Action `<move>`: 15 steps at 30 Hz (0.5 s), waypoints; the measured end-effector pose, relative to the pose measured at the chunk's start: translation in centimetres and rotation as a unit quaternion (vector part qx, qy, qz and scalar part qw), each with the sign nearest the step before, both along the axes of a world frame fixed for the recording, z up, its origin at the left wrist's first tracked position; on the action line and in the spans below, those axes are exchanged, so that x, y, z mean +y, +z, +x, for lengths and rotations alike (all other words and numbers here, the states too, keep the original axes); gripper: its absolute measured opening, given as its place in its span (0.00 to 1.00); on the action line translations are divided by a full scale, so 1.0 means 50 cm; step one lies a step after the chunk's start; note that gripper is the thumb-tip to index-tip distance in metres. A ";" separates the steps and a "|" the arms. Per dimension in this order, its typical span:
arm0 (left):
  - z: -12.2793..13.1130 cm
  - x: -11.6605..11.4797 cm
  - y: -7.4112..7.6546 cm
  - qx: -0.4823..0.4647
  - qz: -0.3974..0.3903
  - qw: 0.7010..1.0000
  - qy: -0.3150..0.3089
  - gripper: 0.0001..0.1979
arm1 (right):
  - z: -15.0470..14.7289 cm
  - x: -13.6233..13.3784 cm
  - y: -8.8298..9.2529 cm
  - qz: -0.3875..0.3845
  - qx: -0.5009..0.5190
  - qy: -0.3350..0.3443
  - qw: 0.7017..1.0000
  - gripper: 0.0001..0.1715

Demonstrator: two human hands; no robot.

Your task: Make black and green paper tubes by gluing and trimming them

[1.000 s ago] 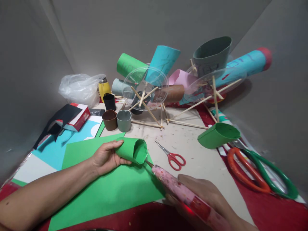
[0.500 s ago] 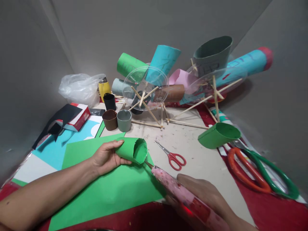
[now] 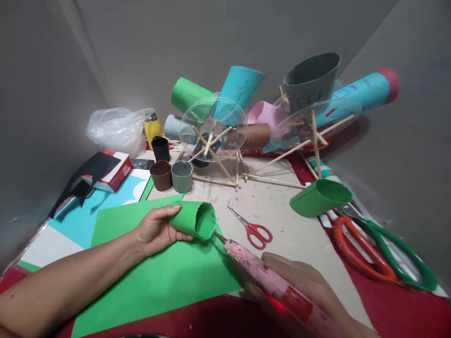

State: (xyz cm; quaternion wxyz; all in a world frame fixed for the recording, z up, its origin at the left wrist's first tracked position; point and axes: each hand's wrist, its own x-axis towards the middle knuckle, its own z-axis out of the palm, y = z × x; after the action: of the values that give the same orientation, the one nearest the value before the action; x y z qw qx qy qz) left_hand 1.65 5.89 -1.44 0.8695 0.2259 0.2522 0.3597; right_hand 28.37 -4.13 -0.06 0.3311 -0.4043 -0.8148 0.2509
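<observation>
The fingers point(image 3: 165, 212) of the left hand point(image 3: 155, 231) curl snugly around a rolled green paper tube point(image 3: 190, 218), matte and slightly crumpled at its open rim, held at the centre of the frame just above a flat green paper sheet point(image 3: 158, 281) on the speckled beige surface point(image 3: 282, 220). At lower right, the right hand point(image 3: 306, 286) is closed around a long pink glue gun point(image 3: 260, 271) flecked with dried glue, its thin metal nozzle point(image 3: 219, 237) right at the tube's lower rim. Just beyond lie small red-handled steel scissors point(image 3: 254, 231), and further back a brown paper cup point(image 3: 161, 175) and a grey paper cup point(image 3: 182, 176) stand side by side.
</observation>
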 end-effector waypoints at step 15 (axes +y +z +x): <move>0.002 -0.002 0.000 0.018 0.013 1.000 0.001 0.09 | 0.002 -0.003 0.006 -0.009 0.006 0.013 1.000 0.09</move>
State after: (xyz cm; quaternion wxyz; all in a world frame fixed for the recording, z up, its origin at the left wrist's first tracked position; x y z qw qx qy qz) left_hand 1.76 5.81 -1.45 0.8617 0.2432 0.2633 0.3593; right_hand 28.46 -4.28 0.23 0.3288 -0.3952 -0.8157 0.2653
